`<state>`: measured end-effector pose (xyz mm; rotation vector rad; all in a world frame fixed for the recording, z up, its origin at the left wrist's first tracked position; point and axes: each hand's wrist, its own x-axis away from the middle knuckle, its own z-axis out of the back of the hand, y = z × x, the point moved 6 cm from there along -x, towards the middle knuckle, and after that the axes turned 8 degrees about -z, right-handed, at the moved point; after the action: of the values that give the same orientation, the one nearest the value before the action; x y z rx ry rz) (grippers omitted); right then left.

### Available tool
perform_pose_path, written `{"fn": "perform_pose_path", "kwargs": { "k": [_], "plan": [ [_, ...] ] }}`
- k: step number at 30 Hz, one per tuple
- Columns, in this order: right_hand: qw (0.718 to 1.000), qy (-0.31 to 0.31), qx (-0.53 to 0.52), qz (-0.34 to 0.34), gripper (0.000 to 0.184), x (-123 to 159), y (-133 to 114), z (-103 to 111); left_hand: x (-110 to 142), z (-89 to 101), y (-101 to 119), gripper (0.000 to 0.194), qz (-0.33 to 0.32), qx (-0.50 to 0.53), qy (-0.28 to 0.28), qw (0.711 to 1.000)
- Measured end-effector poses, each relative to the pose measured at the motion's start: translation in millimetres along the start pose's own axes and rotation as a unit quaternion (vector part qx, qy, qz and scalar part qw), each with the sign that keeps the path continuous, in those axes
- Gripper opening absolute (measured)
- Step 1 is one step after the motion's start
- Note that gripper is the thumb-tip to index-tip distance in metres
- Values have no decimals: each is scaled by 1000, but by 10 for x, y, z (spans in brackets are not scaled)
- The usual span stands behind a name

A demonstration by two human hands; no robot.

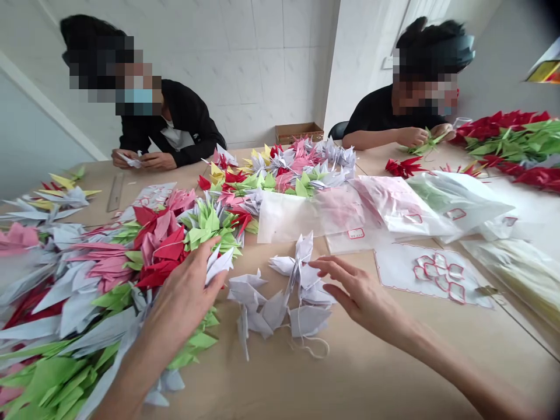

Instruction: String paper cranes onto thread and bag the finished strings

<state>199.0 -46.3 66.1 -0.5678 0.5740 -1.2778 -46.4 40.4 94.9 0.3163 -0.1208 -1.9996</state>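
Note:
My left hand [191, 286] is at the right edge of a large heap of folded paper cranes. A white paper crane [219, 265] sticks out between its thumb and fingers. In front of me lies a cluster of white paper cranes [273, 312], wings pointing in several directions. A loose white string [318, 348] curls out at the cluster's lower right. My right hand [352, 289] hovers just right of this cluster, fingers apart and stretched out, holding nothing.
A heap of coloured cranes [109, 274] covers the left, with another pile [280, 169] behind. Plastic bags [394, 204], red-edged labels [440, 274] and red and green bundles [511, 137] lie to the right. Two people sit opposite, their hands on folded paper. A ruler [115, 192] lies back left.

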Motion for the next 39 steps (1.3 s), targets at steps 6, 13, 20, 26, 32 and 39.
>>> {"fn": "perform_pose_path", "kwargs": {
  "k": [6,13,20,26,32,39],
  "plan": [
    [996,-2,71,49,26,69,-101,-32,90,-125,339,40,-140,-99,3,985],
    [966,-1,197,169,14,257,-381,-541,196,-573,756,42,-246,-38,-172,953],
    [956,123,218,156,18,324,-389,-669,259,-544,697,26,-223,-60,-190,954],
    [951,131,257,109,16,220,-410,-785,317,-625,624,23,-224,-60,-177,957],
    [952,113,251,137,15,188,-407,-846,364,-666,603,23,-218,-74,-153,961],
    [998,12,66,19,18,158,-201,-603,375,-550,611,22,-192,-56,-209,957]
  ]
}}
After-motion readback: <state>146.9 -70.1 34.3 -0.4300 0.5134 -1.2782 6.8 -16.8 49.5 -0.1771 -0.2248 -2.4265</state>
